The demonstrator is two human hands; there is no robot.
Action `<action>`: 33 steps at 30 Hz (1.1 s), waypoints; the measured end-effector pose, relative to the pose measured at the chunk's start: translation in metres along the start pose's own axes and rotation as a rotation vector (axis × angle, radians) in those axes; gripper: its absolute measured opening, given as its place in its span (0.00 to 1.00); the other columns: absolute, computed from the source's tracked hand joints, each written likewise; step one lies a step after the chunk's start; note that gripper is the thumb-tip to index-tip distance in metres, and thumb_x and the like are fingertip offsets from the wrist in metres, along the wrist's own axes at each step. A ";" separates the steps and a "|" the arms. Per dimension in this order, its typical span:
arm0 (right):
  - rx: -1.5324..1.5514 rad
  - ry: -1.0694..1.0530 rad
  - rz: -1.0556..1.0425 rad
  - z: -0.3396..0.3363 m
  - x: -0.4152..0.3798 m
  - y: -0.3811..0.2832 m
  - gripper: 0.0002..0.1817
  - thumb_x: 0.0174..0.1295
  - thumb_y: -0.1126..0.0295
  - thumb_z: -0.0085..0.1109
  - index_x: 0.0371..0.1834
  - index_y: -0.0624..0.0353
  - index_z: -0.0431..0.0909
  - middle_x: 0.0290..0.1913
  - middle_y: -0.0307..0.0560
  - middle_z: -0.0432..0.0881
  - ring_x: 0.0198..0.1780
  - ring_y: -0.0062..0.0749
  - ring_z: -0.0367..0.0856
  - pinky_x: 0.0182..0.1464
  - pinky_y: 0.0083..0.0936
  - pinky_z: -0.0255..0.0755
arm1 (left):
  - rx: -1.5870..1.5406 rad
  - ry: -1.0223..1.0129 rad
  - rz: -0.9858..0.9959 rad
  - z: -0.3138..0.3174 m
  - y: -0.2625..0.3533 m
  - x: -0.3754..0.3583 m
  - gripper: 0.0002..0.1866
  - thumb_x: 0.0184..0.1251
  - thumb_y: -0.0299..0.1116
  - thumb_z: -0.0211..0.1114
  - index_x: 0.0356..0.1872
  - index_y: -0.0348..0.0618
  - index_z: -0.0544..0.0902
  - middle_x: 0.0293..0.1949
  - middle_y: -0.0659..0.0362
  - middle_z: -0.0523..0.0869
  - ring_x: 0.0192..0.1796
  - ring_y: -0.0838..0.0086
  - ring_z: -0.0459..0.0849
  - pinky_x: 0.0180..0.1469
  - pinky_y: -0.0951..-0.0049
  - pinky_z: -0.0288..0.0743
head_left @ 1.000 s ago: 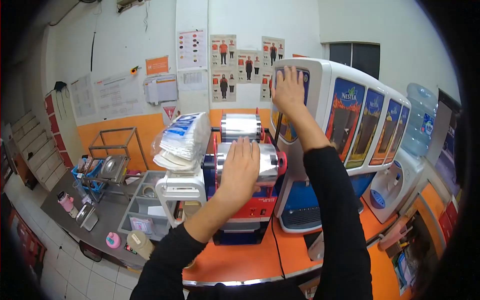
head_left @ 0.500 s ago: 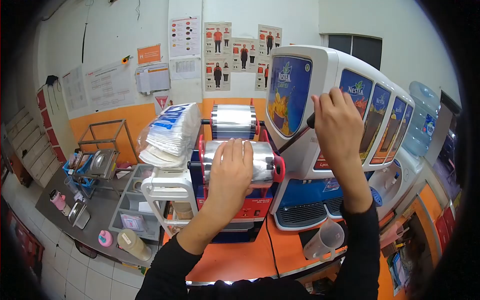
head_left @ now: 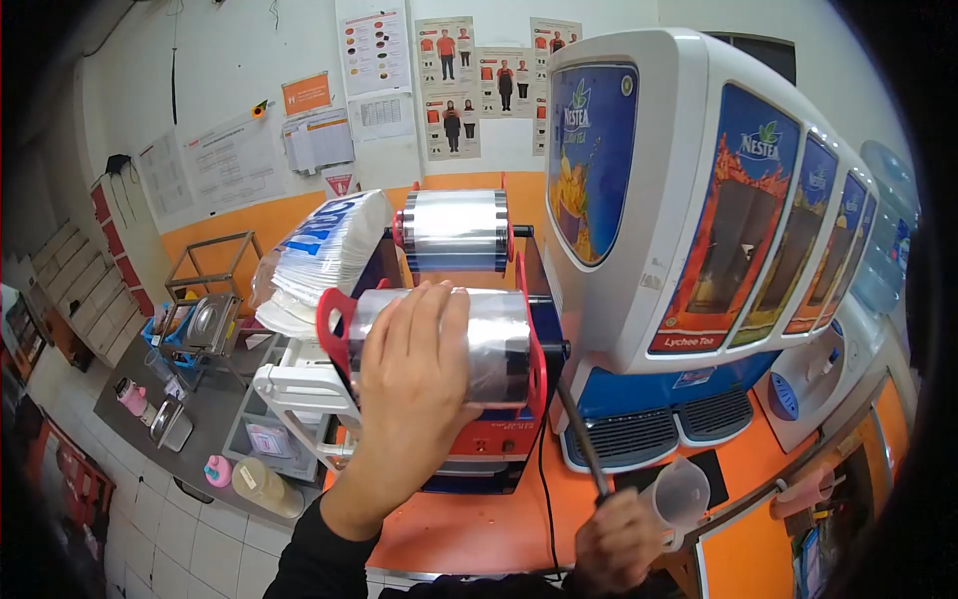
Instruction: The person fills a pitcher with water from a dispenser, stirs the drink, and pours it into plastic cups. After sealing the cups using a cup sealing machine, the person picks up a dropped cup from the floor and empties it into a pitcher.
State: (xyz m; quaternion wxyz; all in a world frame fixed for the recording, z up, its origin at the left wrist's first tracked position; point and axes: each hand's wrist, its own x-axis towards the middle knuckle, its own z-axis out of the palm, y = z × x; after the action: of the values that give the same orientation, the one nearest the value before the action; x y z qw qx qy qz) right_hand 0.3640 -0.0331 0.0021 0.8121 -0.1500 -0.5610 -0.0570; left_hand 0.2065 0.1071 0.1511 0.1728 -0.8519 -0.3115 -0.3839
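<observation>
Left hand (head_left: 411, 394): fingers lie nearly together over the front film roll (head_left: 501, 344) of the red-and-blue sealing machine (head_left: 496, 439). Right hand (head_left: 619, 539): fingers curl round the lower end of a dark lever (head_left: 582, 431) at the machine's right side; clear jug (head_left: 683, 496) just beside, drink dispenser (head_left: 664, 200) beyond.

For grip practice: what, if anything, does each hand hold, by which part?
Right hand grips the lever by its lower end; left hand rests on the front film roll, no grip visible.
</observation>
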 end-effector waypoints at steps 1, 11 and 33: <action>0.049 -0.042 -0.018 -0.012 -0.011 0.001 0.22 0.68 0.55 0.50 0.16 0.50 0.71 0.19 0.40 0.71 0.23 0.33 0.71 0.33 0.37 0.67 | 0.011 -0.001 0.000 0.001 0.000 0.000 0.53 0.24 0.32 0.85 0.63 0.37 0.70 0.60 0.48 0.76 0.65 0.52 0.74 0.67 0.53 0.66; 0.105 -0.079 -0.111 -0.011 -0.013 0.007 0.20 0.65 0.60 0.52 0.14 0.54 0.73 0.20 0.42 0.75 0.24 0.35 0.74 0.31 0.34 0.68 | 0.024 -0.014 -0.011 -0.001 0.004 -0.001 0.55 0.24 0.36 0.87 0.64 0.39 0.69 0.62 0.49 0.75 0.65 0.51 0.73 0.68 0.51 0.65; -1.670 -0.324 -0.566 0.062 0.256 0.124 0.24 0.68 0.65 0.53 0.68 0.52 0.72 0.68 0.36 0.73 0.76 0.33 0.59 0.79 0.47 0.34 | 0.045 -0.205 0.151 -0.023 -0.013 0.002 0.55 0.36 0.42 0.85 0.67 0.29 0.65 0.63 0.39 0.73 0.69 0.48 0.70 0.72 0.57 0.63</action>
State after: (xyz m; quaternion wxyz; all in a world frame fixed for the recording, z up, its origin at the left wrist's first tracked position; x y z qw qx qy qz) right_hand 0.4339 0.1227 0.2375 0.3049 -0.5542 -0.4606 -0.6227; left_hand 0.1858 0.1051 0.1680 0.1874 -0.9036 -0.2711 -0.2737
